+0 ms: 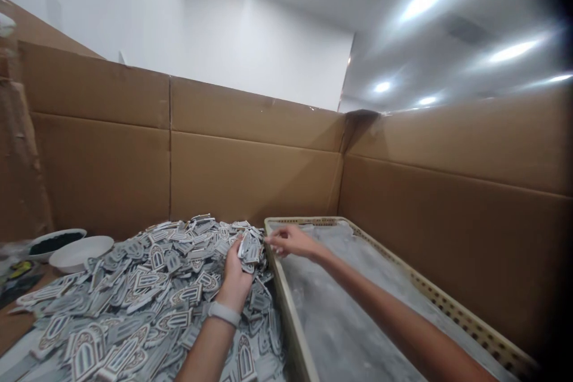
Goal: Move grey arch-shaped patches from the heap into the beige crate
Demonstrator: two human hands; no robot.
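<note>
My left hand [237, 265], with a light band on the wrist, is closed around a few small arched window-shaped pieces [252, 249] in grey and white. It is over the right side of a large pile of the same pieces [147, 286], some with brown trim. My right hand [290, 241] is just to the right, above the near-left rim of a cream plastic crate [286, 304]. Its fingers are curled together in a pinch; whatever they hold, if anything, is too small to make out.
Hazy grey, plastic-like material [340, 310] lies inside the crate. Tall cardboard walls [250, 176] enclose the back and right. At left stand a white bowl [80, 255] and another bowl with dark contents [56, 243].
</note>
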